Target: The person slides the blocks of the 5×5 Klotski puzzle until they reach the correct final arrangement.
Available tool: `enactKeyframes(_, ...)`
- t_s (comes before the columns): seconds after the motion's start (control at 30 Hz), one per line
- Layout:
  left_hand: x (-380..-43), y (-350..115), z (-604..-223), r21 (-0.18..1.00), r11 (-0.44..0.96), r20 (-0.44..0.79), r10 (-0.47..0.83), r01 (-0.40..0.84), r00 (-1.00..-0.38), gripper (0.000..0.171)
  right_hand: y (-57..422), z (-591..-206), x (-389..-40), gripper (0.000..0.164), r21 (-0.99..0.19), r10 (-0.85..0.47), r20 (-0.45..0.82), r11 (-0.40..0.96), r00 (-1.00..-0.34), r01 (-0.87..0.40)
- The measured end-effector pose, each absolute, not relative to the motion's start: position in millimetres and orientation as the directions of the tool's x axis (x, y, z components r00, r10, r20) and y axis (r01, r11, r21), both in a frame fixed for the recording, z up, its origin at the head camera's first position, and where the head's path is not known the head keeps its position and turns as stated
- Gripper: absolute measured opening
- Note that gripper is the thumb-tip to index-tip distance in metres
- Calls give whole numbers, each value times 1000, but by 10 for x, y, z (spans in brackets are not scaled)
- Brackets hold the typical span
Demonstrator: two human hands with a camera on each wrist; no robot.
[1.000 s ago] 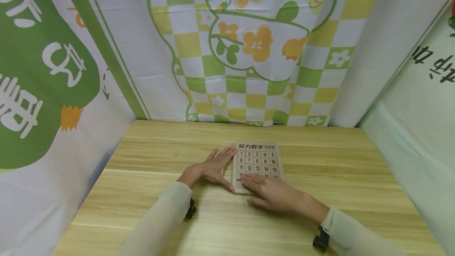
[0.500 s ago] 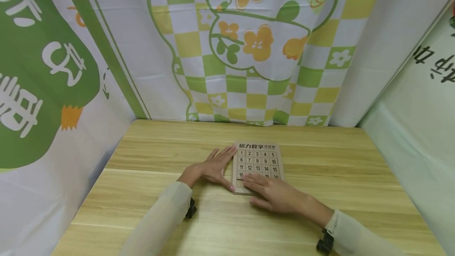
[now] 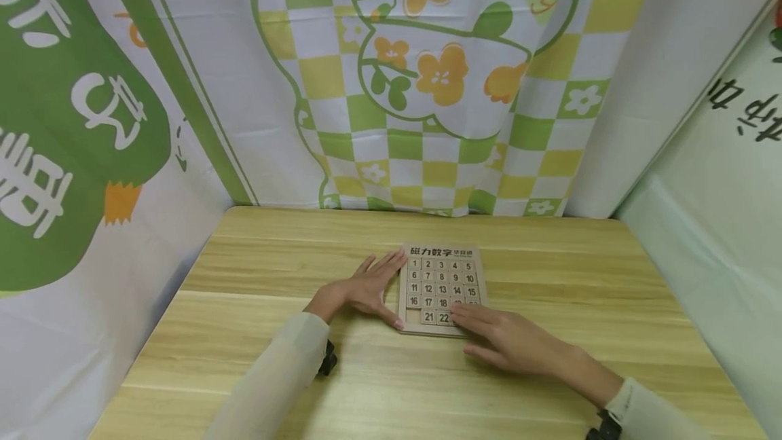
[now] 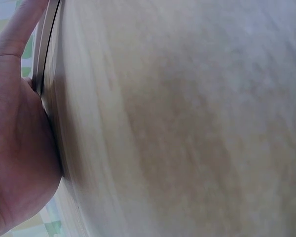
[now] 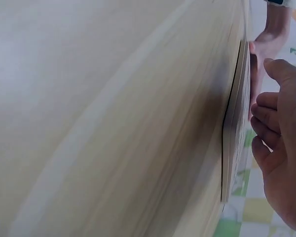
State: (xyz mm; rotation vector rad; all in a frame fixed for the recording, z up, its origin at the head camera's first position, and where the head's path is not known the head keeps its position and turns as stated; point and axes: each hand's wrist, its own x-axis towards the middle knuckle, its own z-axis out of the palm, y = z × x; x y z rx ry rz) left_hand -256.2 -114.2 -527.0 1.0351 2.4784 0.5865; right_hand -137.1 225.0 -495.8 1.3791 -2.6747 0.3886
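Note:
A wooden number sliding puzzle (image 3: 413, 316) lies flat on the table, its numbered tiles in rows inside a frame. The bottom-left slot holds no tile; tiles 21 and 22 (image 3: 444, 318) sit right of it. My left hand (image 3: 365, 290) spreads along the frame's left side, fingertips at the upper corner and thumb at the lower one. With fingers extended, my right hand (image 3: 519, 339) reaches over the lower right of the puzzle, fingertips at the tiles beside 18 and 22 and covering some of them. In the right wrist view, its fingers (image 5: 266, 118) hover beside the frame edge (image 5: 229, 148).
The wood-grain table (image 3: 275, 250) extends around the puzzle on all sides. A patterned curtain (image 3: 440, 175) hangs along its back edge, with printed cloth (image 3: 201, 189) on the left and pale cloth (image 3: 684, 223) on the right. Each wrist carries a small black camera (image 3: 328, 358).
My right hand has slid right along the lower rows, uncovering tiles 17, 18, 21 and 22. My left hand and the puzzle frame have stayed in place.

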Motion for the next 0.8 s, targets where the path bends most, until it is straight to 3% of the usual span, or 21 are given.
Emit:
enactKeyframes(0.4, -2551, -1142, -5255, 498, 649, -189, 728, 575, -659, 144, 2669, -4961, -1271, 56, -133, -765, 267, 573, -586, -809)
enactKeyframes(0.8, -2513, -1115, -5190, 470, 661, -197, 724, 585, -661, 141, 2707, -4956, -1229, 51, -135, -778, 238, 567, -582, -812)
